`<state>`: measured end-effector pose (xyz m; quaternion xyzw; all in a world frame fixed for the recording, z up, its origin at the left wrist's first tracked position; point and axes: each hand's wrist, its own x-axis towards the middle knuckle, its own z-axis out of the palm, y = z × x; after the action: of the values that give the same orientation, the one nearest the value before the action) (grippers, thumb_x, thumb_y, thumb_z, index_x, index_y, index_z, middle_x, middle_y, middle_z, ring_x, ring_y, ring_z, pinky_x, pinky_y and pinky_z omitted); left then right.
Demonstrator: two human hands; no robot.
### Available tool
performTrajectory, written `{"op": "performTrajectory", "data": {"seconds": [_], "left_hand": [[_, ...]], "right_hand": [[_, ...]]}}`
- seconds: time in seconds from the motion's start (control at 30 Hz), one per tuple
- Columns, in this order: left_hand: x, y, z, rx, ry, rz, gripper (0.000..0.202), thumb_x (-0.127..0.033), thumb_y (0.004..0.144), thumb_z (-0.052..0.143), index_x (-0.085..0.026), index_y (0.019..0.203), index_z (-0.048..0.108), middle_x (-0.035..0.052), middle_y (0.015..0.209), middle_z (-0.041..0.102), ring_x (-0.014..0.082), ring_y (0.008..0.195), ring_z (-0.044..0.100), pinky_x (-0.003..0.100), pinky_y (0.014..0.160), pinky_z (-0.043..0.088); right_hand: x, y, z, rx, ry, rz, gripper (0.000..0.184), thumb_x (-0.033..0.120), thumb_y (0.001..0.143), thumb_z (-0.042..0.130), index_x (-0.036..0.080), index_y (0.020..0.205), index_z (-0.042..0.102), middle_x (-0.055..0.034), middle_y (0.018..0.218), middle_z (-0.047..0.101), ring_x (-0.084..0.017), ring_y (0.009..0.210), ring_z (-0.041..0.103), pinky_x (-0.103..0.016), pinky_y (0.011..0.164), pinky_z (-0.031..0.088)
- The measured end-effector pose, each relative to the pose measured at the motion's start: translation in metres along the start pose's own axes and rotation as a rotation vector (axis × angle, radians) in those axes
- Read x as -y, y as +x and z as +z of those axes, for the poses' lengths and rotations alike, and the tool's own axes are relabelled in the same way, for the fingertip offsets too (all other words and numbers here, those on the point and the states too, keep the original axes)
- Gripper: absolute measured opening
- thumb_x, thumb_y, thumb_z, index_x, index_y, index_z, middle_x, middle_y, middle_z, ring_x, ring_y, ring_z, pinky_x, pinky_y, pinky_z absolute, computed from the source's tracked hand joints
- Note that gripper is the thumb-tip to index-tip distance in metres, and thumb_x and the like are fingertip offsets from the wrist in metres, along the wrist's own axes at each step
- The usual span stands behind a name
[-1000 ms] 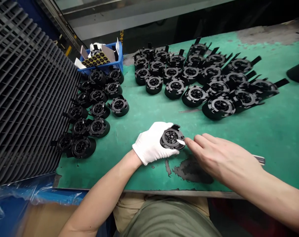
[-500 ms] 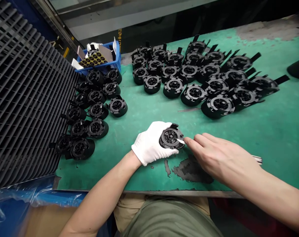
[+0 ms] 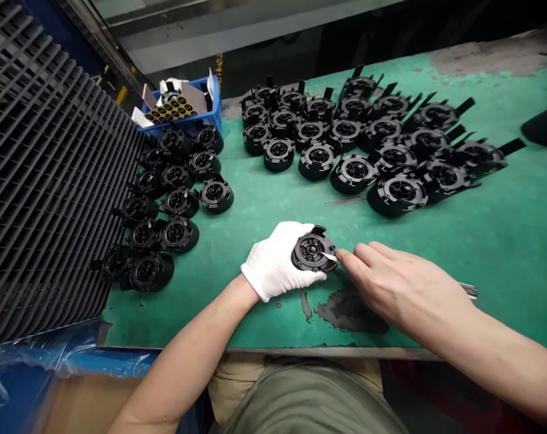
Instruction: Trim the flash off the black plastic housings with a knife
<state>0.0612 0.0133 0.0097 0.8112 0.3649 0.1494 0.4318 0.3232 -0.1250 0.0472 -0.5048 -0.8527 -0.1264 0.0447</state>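
Green tabletop (image 3: 264,199); left hand (image 3: 280,262) holds one part (image 3: 313,252); right hand (image 3: 391,286), one tool (image 3: 330,257).

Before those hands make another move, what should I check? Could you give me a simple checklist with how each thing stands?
1. Left hand grips the black part: ok.
2. Right hand holds the pale-tipped tool: ok.
3. Tool's tip apart from the left thumb: ok in this view.
4. Tip touching the black part: cannot tell; it overlaps the part in view.
5. Both hands gloved: not ok, if gloves are wanted; only the left wears a white glove.
6. Other parts apart from both hands: ok.
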Motion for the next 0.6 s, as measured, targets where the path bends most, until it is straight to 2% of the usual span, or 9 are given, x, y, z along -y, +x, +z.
{"op": "performTrajectory", "data": {"seconds": [0.2,0.47,0.53,0.6], "left_hand": [[-0.0013,-0.0002,0.0028,-0.009,-0.016,-0.014,0.11,-0.057,0.08,0.125,-0.033,0.173,0.072,0.0133,0.176,0.078,0.0439,0.166,0.081,0.062,0.143,0.072],[0.002,0.0026,0.006,-0.034,-0.011,0.016,0.108,-0.054,0.08,0.124,-0.032,0.173,0.072,0.0138,0.175,0.077,0.0433,0.165,0.08,0.061,0.143,0.071],[0.0023,0.0027,0.007,-0.036,-0.009,0.009,0.109,-0.055,0.08,0.125,-0.031,0.172,0.072,0.0142,0.174,0.077,0.0433,0.164,0.081,0.061,0.142,0.072],[0.0016,0.0019,0.0091,-0.057,-0.004,-0.014,0.108,-0.06,0.079,0.126,-0.031,0.169,0.073,0.0143,0.171,0.078,0.0436,0.161,0.083,0.062,0.139,0.073]], "right_hand": [[0.0028,0.0,0.0008,0.017,-0.033,0.058,0.032,-0.001,0.111,0.058,0.02,0.122,0.079,-0.0031,0.088,0.062,-0.026,0.08,0.056,-0.042,0.079,0.042],[-0.0029,0.0096,0.005,0.031,0.005,0.132,0.029,-0.001,0.108,0.062,0.022,0.109,0.08,-0.0046,0.085,0.063,-0.026,0.079,0.055,-0.044,0.075,0.038],[-0.0038,0.0087,0.0065,0.017,0.033,0.149,0.032,-0.001,0.109,0.06,0.021,0.112,0.082,-0.0043,0.085,0.064,-0.025,0.079,0.058,-0.042,0.075,0.04],[-0.0041,0.0034,0.0068,-0.012,0.063,0.18,0.036,0.001,0.113,0.056,0.021,0.124,0.085,-0.0039,0.085,0.067,-0.024,0.077,0.061,-0.041,0.07,0.041]]}}
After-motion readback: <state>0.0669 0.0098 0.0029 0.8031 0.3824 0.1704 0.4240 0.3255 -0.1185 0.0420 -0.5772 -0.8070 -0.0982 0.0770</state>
